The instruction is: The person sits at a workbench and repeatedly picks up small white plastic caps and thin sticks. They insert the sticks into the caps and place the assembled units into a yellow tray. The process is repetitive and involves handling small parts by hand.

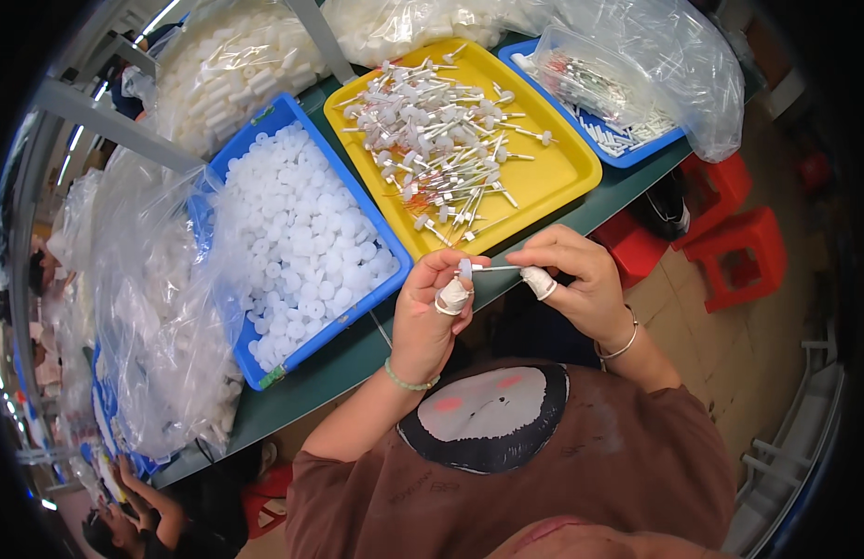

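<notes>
In front of my chest, both hands hold one thin pale rod roughly level. A translucent white plastic disc sits on its left end, pinched between the thumb and fingertips of my left hand. My right hand grips the rod's other end between thumb and forefinger. White wraps cover both thumbs. Just beyond the hands, a yellow tray carries a heap of similar rods with discs on them. Left of it, a blue tray is filled with loose white plastic discs.
A second blue tray with small rods and a clear bag stands at the back right. Bags of white parts crowd the left and back of the green table. Red stools stand right; another person sits lower left.
</notes>
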A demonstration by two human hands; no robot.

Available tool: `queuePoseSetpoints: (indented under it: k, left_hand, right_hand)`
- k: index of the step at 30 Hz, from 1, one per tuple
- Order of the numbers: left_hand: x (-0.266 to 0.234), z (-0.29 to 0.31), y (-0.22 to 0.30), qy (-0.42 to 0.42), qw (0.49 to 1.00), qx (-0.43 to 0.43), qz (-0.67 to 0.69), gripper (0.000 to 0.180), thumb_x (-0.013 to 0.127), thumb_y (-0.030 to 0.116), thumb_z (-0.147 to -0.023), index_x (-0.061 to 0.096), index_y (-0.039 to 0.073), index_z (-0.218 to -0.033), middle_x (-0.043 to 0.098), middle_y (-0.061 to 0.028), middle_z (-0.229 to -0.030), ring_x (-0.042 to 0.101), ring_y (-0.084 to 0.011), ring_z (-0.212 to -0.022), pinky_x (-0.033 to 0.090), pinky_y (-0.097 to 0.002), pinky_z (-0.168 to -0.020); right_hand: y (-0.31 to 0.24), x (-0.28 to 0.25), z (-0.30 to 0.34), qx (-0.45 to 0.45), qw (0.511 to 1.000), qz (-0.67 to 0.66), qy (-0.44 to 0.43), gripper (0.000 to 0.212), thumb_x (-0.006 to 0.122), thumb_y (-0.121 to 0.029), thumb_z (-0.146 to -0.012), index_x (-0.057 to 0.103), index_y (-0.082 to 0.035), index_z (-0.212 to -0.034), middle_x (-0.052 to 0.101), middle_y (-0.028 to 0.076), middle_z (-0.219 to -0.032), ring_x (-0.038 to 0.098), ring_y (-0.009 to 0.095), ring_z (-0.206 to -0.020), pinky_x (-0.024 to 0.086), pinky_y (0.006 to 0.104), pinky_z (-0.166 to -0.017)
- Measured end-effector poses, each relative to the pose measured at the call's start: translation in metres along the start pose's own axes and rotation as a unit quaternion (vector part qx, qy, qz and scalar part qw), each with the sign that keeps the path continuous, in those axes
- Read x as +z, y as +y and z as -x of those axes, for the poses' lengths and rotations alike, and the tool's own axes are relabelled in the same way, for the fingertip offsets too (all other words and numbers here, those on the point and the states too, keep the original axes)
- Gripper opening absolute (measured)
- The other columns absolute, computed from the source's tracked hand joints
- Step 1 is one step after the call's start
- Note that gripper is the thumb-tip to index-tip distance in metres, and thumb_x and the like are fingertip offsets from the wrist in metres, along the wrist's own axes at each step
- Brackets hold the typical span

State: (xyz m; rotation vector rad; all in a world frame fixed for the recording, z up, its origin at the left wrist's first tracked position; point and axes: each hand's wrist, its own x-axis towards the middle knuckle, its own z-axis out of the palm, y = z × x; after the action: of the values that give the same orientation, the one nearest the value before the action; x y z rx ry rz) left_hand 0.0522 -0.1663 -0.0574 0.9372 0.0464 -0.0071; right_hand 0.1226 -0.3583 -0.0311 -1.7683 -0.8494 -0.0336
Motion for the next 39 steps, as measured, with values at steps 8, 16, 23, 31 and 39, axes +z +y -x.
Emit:
queuePoseSetpoints:
  k: [8,16,23,31,39]
  left_hand:
    - [0.0,0.0,-0.002,0.006,1.0,0.007,0.002,0.022,0.06,0.017,-0.093,0.051,0.005,-0.11,0.061,-0.0082,-0.104,0.042,-0.0022,-0.06,0.033,-0.0146,-0.046]
    - [0.002,0.002,-0.004,0.004,0.999,0.029,-0.045,0.022,0.06,0.013,-0.092,0.051,0.005,-0.111,0.063,-0.0105,-0.104,0.043,-0.0024,-0.057,0.033,-0.0154,-0.047]
    - [-0.002,0.001,-0.005,0.008,0.999,0.025,-0.024,0.03,0.06,0.01,-0.092,0.052,0.005,-0.12,0.062,-0.0113,-0.106,0.043,-0.003,-0.058,0.034,-0.0161,-0.047]
    - [-0.005,0.003,-0.002,-0.013,0.994,0.005,-0.105,0.035,0.059,0.009,-0.092,0.051,0.003,-0.126,0.061,-0.0058,-0.102,0.042,-0.0031,-0.06,0.031,-0.0163,-0.047]
    - [0.004,0.003,-0.003,-0.017,0.994,0.018,-0.102,0.045,0.055,0.019,-0.096,0.043,0.004,-0.136,0.056,-0.0029,-0.093,0.041,-0.0041,-0.059,0.031,-0.0162,-0.047]
  right_hand:
    - [-0.003,-0.001,0.005,0.033,0.999,-0.022,0.0,0.022,0.066,-0.001,-0.08,0.07,-0.004,-0.101,0.065,0.005,-0.088,0.058,0.013,-0.075,0.043,0.0238,-0.059]
    - [0.0,0.007,-0.005,-0.273,0.923,0.261,0.068,0.034,0.068,0.0,-0.078,0.061,-0.004,-0.11,0.066,0.001,-0.087,0.049,0.008,-0.061,0.037,0.0224,-0.055]
    - [-0.012,0.023,0.001,0.17,0.964,-0.191,0.073,0.031,0.07,0.0,-0.076,0.06,-0.005,-0.105,0.068,0.002,-0.086,0.039,0.003,-0.054,0.035,0.0178,-0.051]
    - [-0.014,0.022,-0.002,0.195,0.956,-0.198,0.093,0.026,0.069,-0.001,-0.081,0.057,-0.001,-0.105,0.07,0.004,-0.087,0.047,-0.001,-0.06,0.039,0.0158,-0.054]
    - [-0.005,0.027,0.0,0.032,0.99,-0.009,0.135,0.016,0.069,-0.002,-0.08,0.064,-0.004,-0.095,0.068,0.0,-0.085,0.044,0.002,-0.056,0.038,0.018,-0.052]
